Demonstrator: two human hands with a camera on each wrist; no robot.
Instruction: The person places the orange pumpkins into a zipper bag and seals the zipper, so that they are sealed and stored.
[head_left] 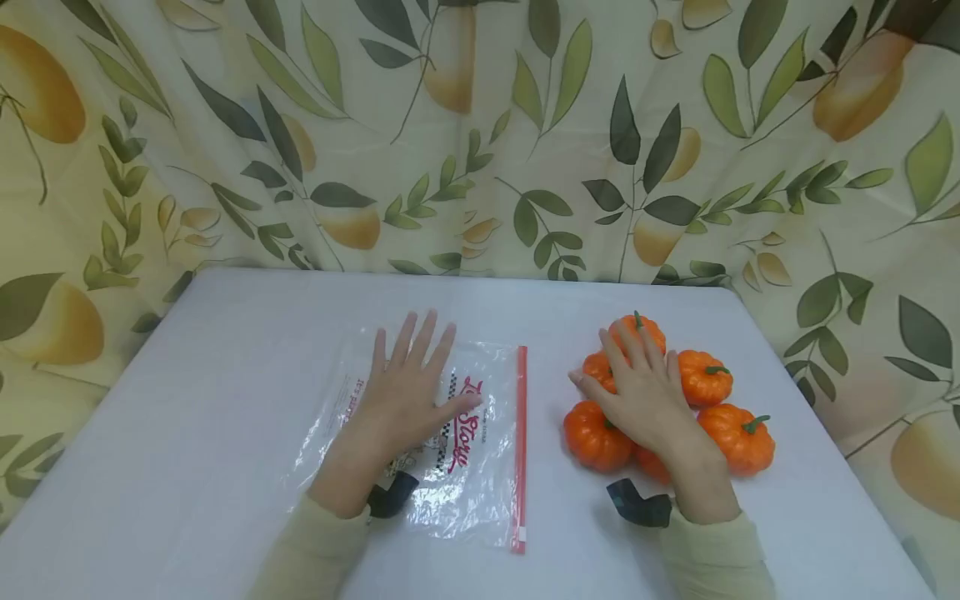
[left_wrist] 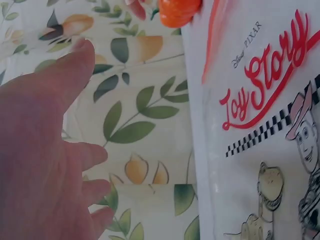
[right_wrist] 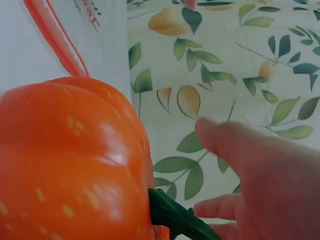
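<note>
My left hand [head_left: 405,404] is spread flat over a clear plastic zip bag [head_left: 497,442] with red Toy Story lettering; in the left wrist view this hand [left_wrist: 40,135] hovers above the bag's printed face [left_wrist: 250,185]. The bag lies flat, its red zip strip [head_left: 519,450] on the right side. Over a cluster of small orange toy pumpkins my right hand [head_left: 648,400] spreads its fingers, gripping none. Pumpkins show at the front left [head_left: 595,437], the right [head_left: 738,446] and the back right [head_left: 702,379]; others are partly hidden by the hand. One pumpkin [right_wrist: 75,160] with a green stem fills the right wrist view's left side.
Bag and pumpkins rest on a white table [head_left: 187,433], the pumpkins toward its right side. A curtain [head_left: 480,167] with a leaf and fruit print hangs behind the table's far edge. Each wrist wears a black strap [head_left: 393,496].
</note>
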